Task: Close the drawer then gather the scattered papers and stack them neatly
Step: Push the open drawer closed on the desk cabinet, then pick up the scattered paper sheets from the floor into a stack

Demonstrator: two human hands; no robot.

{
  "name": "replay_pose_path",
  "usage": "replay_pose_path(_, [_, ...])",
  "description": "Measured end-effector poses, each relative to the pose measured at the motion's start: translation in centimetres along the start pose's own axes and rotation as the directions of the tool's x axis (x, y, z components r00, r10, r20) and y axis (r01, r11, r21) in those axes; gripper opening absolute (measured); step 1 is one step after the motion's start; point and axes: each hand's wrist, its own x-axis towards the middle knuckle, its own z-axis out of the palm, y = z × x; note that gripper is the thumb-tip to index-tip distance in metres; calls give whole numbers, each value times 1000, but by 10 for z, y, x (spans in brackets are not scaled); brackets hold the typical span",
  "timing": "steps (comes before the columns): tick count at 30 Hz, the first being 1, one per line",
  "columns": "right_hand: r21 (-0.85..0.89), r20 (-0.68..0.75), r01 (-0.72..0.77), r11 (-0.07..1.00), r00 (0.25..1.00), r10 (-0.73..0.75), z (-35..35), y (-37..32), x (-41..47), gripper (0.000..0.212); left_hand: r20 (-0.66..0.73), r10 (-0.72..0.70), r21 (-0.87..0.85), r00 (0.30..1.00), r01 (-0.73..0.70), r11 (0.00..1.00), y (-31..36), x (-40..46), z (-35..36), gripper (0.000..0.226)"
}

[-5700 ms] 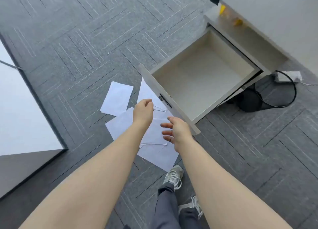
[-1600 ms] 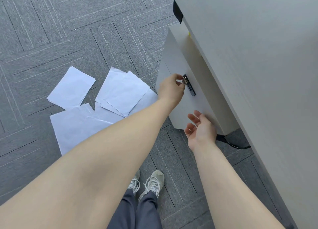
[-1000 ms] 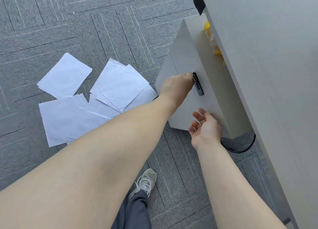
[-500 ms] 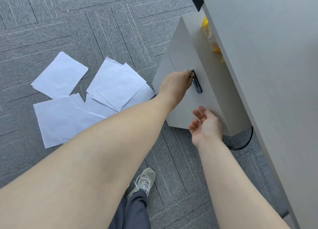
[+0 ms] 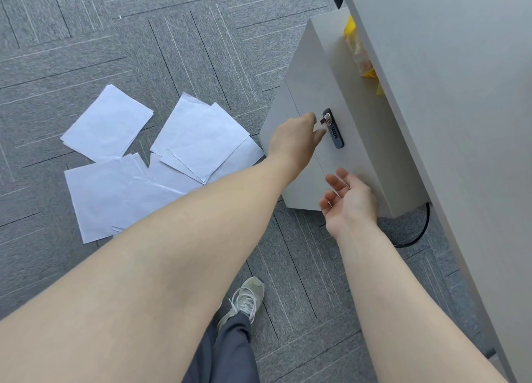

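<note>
The grey drawer (image 5: 322,89) of the cabinet under the desk sits shut, its front flush with the cabinet. A black lock (image 5: 335,132) with a small key (image 5: 326,120) is on that front. My left hand (image 5: 296,141) hovers just left of the key, fingers loosely curled and off it, holding nothing. My right hand (image 5: 348,201) is palm up with fingers spread, low in front of the cabinet. Several white papers (image 5: 201,135) lie scattered and overlapping on the carpet to the left, one sheet (image 5: 108,126) apart from the others.
A grey desk top (image 5: 460,95) fills the right side above the cabinet. A yellow packet (image 5: 359,54) lies on the cabinet's top. A black cable (image 5: 417,238) loops on the carpet by the cabinet's base. My shoe (image 5: 244,299) stands below.
The drawer went from wide open to shut. My left hand, on the key half a second ago, has come off it and drawn slightly back. The right hand has hardly moved.
</note>
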Motion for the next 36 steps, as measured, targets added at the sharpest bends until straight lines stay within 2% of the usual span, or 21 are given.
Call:
replay_pose_path(4, [-61,69,10,998,998,-6,6,3,-8,18,-35,-43,-17,998,43,999,-11,-18,-12,34])
replay_pose_path(9, [-214,224,110,971,973,-61,23,11,-26,20,-88,-145,-36,986,142,989,-31,-54,-37,29])
replay_pose_path(13, [-310,383,219,925,919,-89,43,21,-49,23,-150,-237,-77,960,227,971,-58,-90,-62,29])
replay_pose_path(20, [-429,578,391,815,812,-85,81,58,-87,19,-235,-406,-218,883,360,907,-115,-149,-102,28])
replay_pose_path(27, [-536,693,543,646,720,-31,106,132,-103,14,-236,-603,-369,762,504,781,-199,-213,-106,26])
replay_pose_path(36, [-659,691,602,452,721,48,120,276,-42,17,-139,-737,-508,662,591,626,-341,-269,-35,20])
